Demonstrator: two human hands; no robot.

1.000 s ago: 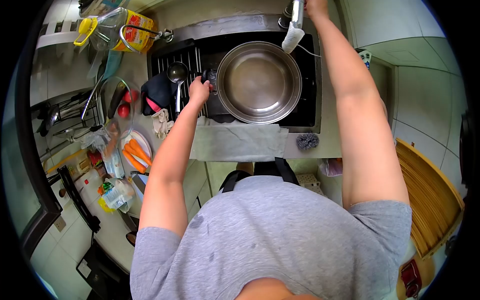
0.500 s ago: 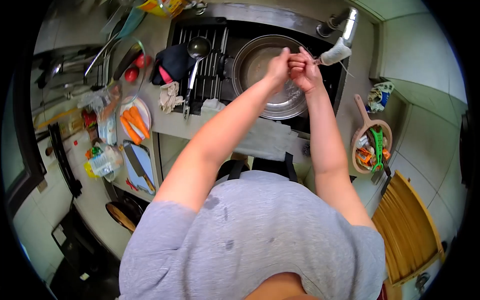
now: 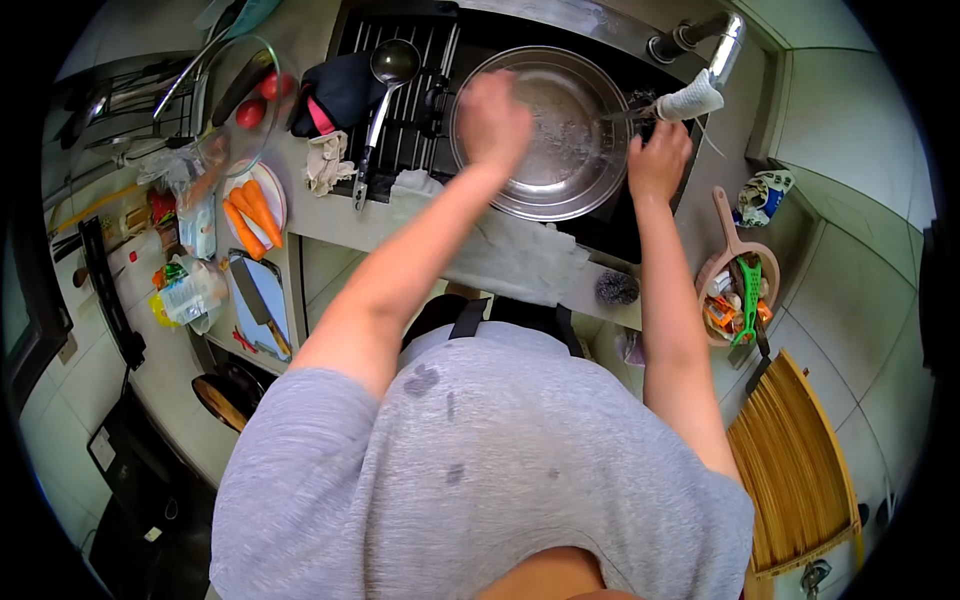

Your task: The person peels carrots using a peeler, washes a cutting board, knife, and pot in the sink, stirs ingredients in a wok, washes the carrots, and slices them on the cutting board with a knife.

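A round metal basin [image 3: 590, 200] stands in the dark sink [image 3: 620, 238], with some shiny water in its bottom. My left hand [image 3: 497, 122] is over the basin's left side, its fingers smeared by motion. Beside the right rim is my right hand [image 3: 660, 162], below the faucet's [image 3: 730, 45] wrapped spout; its thumb is apart from the fingers and I see nothing held. A white cloth [image 3: 690, 100] is wound round the spout end, and a thin stream of water appears to run from it toward the basin.
Left of the basin, a ladle [image 3: 395, 65] lies on a metal rack [image 3: 425, 110]. Carrots [image 3: 255, 215] sit on a plate, and a knife [image 3: 255, 300] rests on a blue board. A grey cloth [image 3: 510, 255] hangs over the front edge near a scouring pad [image 3: 617, 288]. A pink strainer [image 3: 775, 250] stands right.
My hands were together over the basin's right side and have separated. The left moved left across the basin; the right moved right to beside the rim. The camera view shifted slightly.
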